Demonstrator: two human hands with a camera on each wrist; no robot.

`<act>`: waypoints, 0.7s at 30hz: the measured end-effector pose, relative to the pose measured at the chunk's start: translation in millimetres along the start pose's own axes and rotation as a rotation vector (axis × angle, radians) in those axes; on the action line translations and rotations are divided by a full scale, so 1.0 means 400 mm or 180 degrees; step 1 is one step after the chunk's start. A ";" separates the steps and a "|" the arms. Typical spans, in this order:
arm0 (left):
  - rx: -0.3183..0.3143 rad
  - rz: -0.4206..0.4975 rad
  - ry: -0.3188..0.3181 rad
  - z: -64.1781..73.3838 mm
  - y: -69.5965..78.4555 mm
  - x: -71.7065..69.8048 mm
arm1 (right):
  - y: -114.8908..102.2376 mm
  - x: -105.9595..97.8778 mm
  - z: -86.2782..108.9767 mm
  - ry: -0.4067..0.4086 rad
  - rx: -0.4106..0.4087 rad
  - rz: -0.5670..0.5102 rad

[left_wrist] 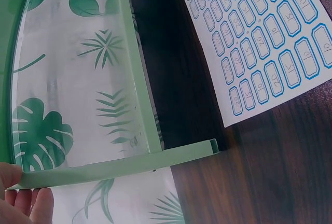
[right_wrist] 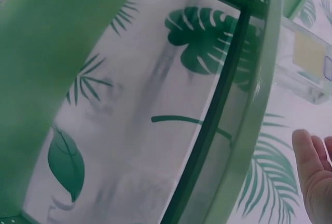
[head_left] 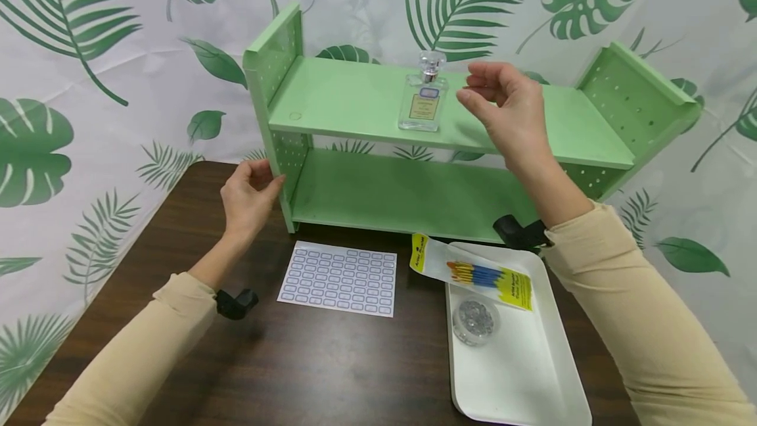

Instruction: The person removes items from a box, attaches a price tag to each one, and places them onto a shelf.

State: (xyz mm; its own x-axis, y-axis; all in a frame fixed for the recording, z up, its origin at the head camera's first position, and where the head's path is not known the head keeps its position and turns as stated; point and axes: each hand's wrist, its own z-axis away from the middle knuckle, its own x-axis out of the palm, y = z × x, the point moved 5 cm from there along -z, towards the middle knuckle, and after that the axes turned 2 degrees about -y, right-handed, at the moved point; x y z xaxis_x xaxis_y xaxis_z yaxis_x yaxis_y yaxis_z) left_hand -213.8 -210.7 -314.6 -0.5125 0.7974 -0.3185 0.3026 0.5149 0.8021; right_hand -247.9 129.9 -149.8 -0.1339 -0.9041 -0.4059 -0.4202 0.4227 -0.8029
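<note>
A clear glass perfume bottle (head_left: 422,110) with a faceted cap stands upright on the upper board of a green two-tier shelf rack (head_left: 349,94). It bears a beige label and, above that, a small blue-bordered sticker (head_left: 429,93). My right hand (head_left: 513,114) hovers just right of the bottle, fingers loosely bent, holding nothing; a gap to the bottle (right_wrist: 308,53) shows in the right wrist view. At the rack's left side, my left hand (head_left: 248,199) pinches the front edge of the side panel (left_wrist: 104,172) between thumb and fingers.
A sheet of blue-bordered stickers (head_left: 340,278) lies on the dark wood table (head_left: 331,367) before the rack. To its right, a white tray (head_left: 520,373) holds a round clear tub (head_left: 476,321) and a paintbrush packet (head_left: 473,273). A leaf-print curtain (head_left: 195,71) hangs behind.
</note>
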 end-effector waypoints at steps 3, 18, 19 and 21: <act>-0.0017 0.0006 -0.0018 -0.001 0.000 0.000 | 0.000 -0.026 0.019 0.0164 -0.0106 -0.0239; -0.0045 0.0035 -0.0012 0.000 0.000 -0.002 | 0.070 -0.148 0.191 0.0577 -0.0215 -0.0813; -0.0046 0.0033 -0.0011 0.000 0.001 -0.002 | 0.080 -0.155 0.204 0.0586 -0.0190 -0.0802; -0.0048 0.0040 -0.0015 -0.001 0.002 -0.002 | 0.104 -0.169 0.228 0.0585 -0.0141 -0.0733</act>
State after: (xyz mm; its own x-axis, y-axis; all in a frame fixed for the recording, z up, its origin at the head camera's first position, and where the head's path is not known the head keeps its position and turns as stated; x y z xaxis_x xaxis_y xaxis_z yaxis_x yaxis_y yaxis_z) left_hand -213.6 -211.1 -313.5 -0.5050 0.8053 -0.3107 0.2969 0.5000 0.8135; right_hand -174.4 214.2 -195.5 -0.1892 -0.9738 -0.1261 -0.4965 0.2057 -0.8433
